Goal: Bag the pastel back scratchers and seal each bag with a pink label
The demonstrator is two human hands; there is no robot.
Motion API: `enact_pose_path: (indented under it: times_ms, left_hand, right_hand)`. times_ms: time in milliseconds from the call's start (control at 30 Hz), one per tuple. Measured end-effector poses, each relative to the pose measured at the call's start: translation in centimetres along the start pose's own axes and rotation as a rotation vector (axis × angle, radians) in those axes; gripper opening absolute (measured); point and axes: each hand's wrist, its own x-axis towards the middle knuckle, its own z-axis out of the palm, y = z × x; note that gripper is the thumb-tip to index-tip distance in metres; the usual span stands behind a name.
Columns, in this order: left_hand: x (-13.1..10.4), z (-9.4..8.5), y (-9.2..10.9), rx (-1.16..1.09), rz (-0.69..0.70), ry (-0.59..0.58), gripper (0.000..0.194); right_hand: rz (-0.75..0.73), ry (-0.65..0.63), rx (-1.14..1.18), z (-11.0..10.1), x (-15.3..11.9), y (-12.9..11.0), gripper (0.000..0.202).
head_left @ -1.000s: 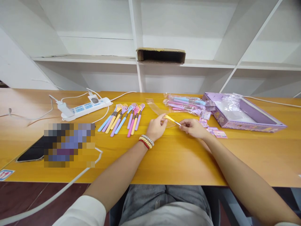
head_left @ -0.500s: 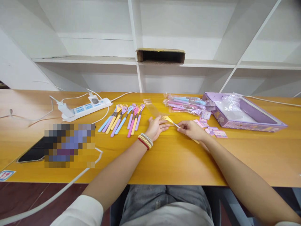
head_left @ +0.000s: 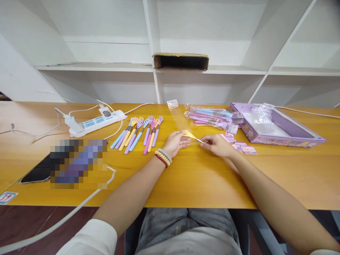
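A yellow back scratcher (head_left: 189, 134) with a claw-shaped head and a metal shaft is held in my right hand (head_left: 216, 145), fingers closed around its handle. Its head points left, at the fingertips of my left hand (head_left: 175, 143). That hand holds the near end of a long clear plastic bag (head_left: 180, 118), which stretches away over the table with its hang tab at the far end. Whether the claw is inside the bag's mouth I cannot tell. Left of my hands lie several back scratchers (head_left: 138, 134) in purple, yellow, blue and pink, claws pointing away.
Bagged back scratchers (head_left: 208, 116) are piled at the back right, beside a purple box tray (head_left: 287, 141) with clear plastic inside. Small pink cards (head_left: 249, 150) lie before it. On the left are a power strip (head_left: 98, 122), a dark phone-like object (head_left: 37, 170) and white cables.
The clear bag has swung up and right, its far end lifted farther from me. My left hand has shifted slightly left; the right still grips the yellow back scratcher.
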Motion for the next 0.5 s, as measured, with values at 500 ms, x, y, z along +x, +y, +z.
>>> enact_pose_path:
  times_ms: [500]
  left_hand:
    - [-0.37,0.25,0.01,0.096,0.197,-0.070,0.031]
  right_hand:
    - [-0.129,0.265,-0.047,0.87,-0.19,-0.44,0.031]
